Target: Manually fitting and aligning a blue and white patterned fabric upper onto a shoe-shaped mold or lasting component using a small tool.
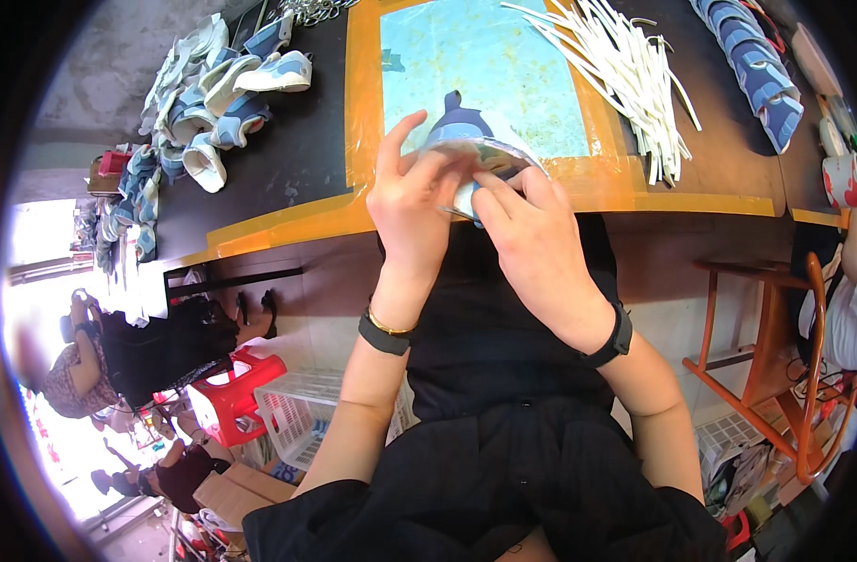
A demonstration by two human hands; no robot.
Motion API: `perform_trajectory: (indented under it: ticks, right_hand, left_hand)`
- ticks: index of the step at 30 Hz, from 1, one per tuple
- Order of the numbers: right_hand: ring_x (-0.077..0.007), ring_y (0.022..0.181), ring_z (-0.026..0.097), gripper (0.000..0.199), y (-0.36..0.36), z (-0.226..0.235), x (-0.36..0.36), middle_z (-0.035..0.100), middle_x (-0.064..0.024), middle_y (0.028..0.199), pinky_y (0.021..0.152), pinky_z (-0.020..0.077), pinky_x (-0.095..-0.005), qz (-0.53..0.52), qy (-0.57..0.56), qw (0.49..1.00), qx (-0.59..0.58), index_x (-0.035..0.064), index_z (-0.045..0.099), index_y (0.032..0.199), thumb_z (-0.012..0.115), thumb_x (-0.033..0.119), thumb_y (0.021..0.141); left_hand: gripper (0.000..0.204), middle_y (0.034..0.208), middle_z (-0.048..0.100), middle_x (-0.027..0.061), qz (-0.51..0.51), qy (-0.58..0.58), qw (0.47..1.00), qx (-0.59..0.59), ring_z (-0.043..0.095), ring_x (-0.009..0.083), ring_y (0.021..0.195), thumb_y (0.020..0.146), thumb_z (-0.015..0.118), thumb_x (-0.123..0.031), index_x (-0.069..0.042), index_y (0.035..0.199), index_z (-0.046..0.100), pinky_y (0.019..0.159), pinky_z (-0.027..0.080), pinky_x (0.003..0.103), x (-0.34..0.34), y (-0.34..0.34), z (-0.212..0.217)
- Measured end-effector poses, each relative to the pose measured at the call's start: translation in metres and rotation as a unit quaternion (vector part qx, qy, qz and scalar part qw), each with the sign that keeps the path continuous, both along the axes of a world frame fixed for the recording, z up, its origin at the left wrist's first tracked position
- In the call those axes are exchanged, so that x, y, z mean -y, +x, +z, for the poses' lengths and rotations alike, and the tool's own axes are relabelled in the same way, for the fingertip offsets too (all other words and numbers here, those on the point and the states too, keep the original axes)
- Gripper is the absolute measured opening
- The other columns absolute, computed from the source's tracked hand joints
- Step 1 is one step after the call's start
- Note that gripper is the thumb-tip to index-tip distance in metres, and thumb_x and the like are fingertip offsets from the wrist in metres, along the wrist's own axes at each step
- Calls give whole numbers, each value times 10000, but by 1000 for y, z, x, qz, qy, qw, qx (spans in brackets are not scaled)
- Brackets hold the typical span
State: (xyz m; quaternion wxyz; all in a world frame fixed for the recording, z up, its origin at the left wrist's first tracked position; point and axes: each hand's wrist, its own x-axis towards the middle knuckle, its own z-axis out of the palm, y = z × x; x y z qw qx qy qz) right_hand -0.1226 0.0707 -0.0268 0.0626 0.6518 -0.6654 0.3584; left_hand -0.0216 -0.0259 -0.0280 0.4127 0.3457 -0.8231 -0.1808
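A blue-and-white shoe upper (464, 120) is held in 2 hands over the near edge of the pale blue sheet (485, 47), with its dark tab pointed across that sheet. The upper's curved rim is gripped at its left by the left hand (412, 206), of which 1 finger is raised clear. At its right, the rim is pinched by the right hand (536, 234), with fingers bent. Some fingertips are hidden. The sheet is bordered by orange tape (364, 84). To the sheet's left, more uppers (224, 103) are heaped; to its right, white strips (649, 103) are loosely piled. Farther right of the sheet, nested blue uppers (754, 75) are lined up.
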Motion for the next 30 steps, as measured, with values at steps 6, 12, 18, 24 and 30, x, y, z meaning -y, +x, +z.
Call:
perform_trajectory:
  ticks: [6, 12, 18, 24, 30]
  right_hand:
    - [-199, 832, 496, 193, 4, 8, 3, 597, -43, 976, 738, 426, -322, -3, 39, 998, -49, 57, 555, 908, 587, 79, 719]
    - [-193, 814, 476, 198, 8, 8, 5, 590, -38, 978, 773, 422, -326, -24, 55, 996, -68, 52, 551, 927, 581, 74, 733]
    - [-189, 828, 481, 219, 12, 5, 5, 600, -41, 1031, 782, 422, -334, -39, 53, 995, -80, 46, 556, 944, 590, 72, 729]
    - [-187, 859, 492, 234, 11, 4, 5, 587, -43, 994, 773, 415, -330, -40, 31, 994, -97, 46, 566, 957, 590, 85, 728]
    - [-191, 841, 487, 177, 7, -4, 2, 566, -39, 920, 755, 410, -331, -29, 18, 997, -70, 71, 546, 889, 590, 98, 720]
  left_hand:
    - [106, 1222, 587, 76, -26, -111, 991, 71, 640, 237, 938, 683, 755, -101, -126, 777, 712, 680, 533, 310, 13, 15, -4]
    - [101, 1315, 521, 95, -73, -150, 978, 128, 515, 343, 1162, 719, 742, -169, -148, 817, 731, 860, 482, 394, 16, 19, 4]
    - [120, 1334, 502, 106, -17, -133, 978, 162, 472, 361, 1205, 742, 729, -225, -180, 851, 746, 943, 398, 534, 9, 19, -1]
    - [112, 1304, 524, 106, -27, -116, 985, 124, 480, 352, 1193, 734, 733, -212, -172, 838, 745, 955, 391, 520, 12, 16, -3]
    - [207, 1292, 537, 118, -32, -159, 976, 144, 530, 318, 1135, 619, 774, -75, -111, 819, 731, 917, 437, 393, 9, 17, 18]
